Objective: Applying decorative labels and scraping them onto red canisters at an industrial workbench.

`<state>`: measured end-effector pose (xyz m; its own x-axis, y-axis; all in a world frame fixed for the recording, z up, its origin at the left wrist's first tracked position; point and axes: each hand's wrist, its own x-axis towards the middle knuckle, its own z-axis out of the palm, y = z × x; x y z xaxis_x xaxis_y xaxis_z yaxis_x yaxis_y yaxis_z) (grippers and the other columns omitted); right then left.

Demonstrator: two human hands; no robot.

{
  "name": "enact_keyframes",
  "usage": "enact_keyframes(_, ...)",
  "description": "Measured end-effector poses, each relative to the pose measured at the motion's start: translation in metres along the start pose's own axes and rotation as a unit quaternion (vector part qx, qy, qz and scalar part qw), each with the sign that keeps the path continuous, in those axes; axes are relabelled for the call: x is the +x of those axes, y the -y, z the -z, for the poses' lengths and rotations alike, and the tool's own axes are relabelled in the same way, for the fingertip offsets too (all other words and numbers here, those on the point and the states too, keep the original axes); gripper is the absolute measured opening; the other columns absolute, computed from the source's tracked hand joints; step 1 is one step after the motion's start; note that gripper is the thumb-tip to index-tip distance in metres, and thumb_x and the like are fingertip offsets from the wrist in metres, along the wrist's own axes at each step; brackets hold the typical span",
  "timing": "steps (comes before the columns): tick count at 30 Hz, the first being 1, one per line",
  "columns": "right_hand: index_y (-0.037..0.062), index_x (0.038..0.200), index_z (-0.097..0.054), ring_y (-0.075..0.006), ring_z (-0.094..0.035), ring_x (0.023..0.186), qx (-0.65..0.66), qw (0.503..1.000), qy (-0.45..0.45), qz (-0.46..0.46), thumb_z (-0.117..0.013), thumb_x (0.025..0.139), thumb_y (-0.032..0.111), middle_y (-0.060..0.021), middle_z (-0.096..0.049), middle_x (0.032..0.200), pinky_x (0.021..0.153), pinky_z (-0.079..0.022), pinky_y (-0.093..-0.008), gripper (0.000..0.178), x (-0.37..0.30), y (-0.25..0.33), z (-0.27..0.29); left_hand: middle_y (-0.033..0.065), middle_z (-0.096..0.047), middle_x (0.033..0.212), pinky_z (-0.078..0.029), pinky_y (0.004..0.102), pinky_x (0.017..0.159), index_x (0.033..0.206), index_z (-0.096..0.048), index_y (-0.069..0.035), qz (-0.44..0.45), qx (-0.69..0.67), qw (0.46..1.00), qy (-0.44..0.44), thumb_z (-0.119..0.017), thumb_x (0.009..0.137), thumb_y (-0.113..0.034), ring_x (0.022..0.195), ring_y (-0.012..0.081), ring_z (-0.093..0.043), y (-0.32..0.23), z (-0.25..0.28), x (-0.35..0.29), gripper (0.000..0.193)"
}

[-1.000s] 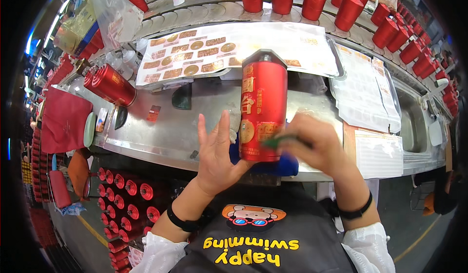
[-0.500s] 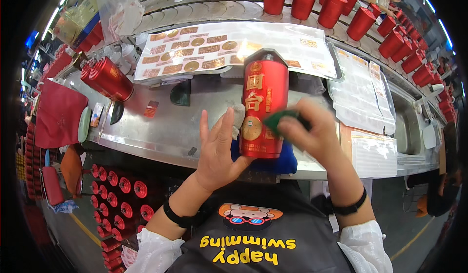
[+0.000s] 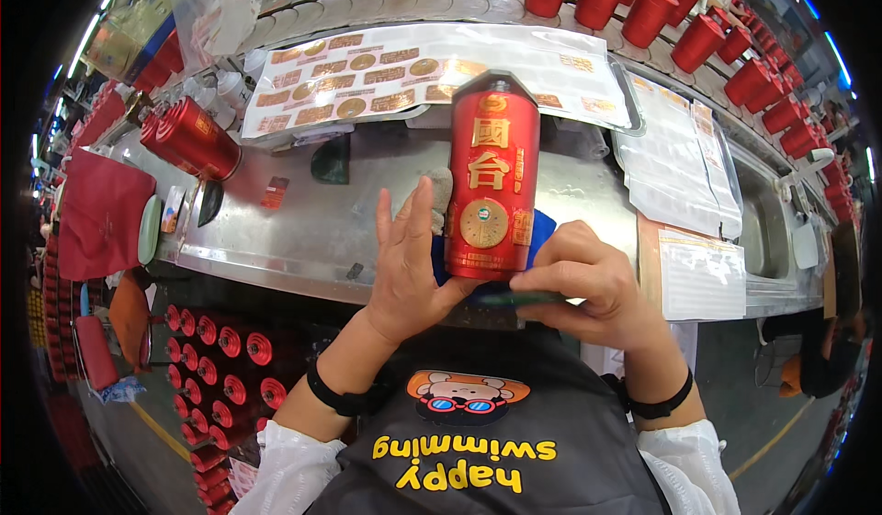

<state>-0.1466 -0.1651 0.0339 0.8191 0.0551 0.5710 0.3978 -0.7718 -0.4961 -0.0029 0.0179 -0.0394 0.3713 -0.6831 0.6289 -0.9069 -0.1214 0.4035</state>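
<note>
A red bottle (image 3: 469, 198) with raised gold characters and a round gold emblem rests on a folded blue cloth (image 3: 542, 230), its dark angular neck end pointing away from me. My left hand (image 3: 402, 271) is at its lower left, fingers stretched and spread, with the thumb against the bottle's base. Between the fingers of my right hand (image 3: 588, 285) is a thin dark green scraper (image 3: 519, 299), seen edge-on just below the base. Partly hidden behind the bottle's left side is a greyish cloth (image 3: 442, 193).
Sheets of gold labels (image 3: 367, 79) lie behind the bottle, with white sheets (image 3: 675, 166) at right. Another dark green scraper (image 3: 331, 161) sits on the metal bench (image 3: 266, 253). Red bottles (image 3: 197, 138) stand at left and along the conveyor (image 3: 367, 5). A sink (image 3: 767, 230) is far right.
My right hand has moved down with the green scraper, from the bottle's lower right side to below its base. The left hand stays beside the bottle, fingers still spread.
</note>
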Motion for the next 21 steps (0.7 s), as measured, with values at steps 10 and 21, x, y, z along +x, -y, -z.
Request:
enact_keyframes(10, 0.0044, 0.098, -0.067, -0.0278, -0.059, 0.075, 0.086, 0.988, 0.057, -0.111, -0.074, 0.075, 0.006, -0.0102, -0.059, 0.080, 0.069, -0.047, -0.0373, 0.024, 0.018, 0.000, 0.005, 0.0243, -0.042, 0.142, -0.013, 0.0636, 0.111, 0.148, -0.016, 0.007, 0.001, -0.007, 1.000, 0.006, -0.077, 0.075, -0.045, 0.130, 0.0370, -0.043, -0.004, 0.001, -0.001, 0.109)
enact_keyframes(21, 0.0024, 0.095, -0.067, -0.0224, -0.060, 0.066, -0.025, 0.984, -0.086, -0.156, -0.074, 0.079, 0.008, -0.0104, -0.060, 0.077, 0.059, -0.046, -0.0317, 0.018, 0.025, -0.015, 0.005, 0.0240, -0.046, 0.137, -0.013, 0.0626, 0.111, 0.147, -0.017, 0.008, 0.016, 0.013, 0.999, 0.024, -0.075, 0.075, -0.051, 0.128, 0.0366, -0.045, -0.001, 0.004, 0.000, 0.110)
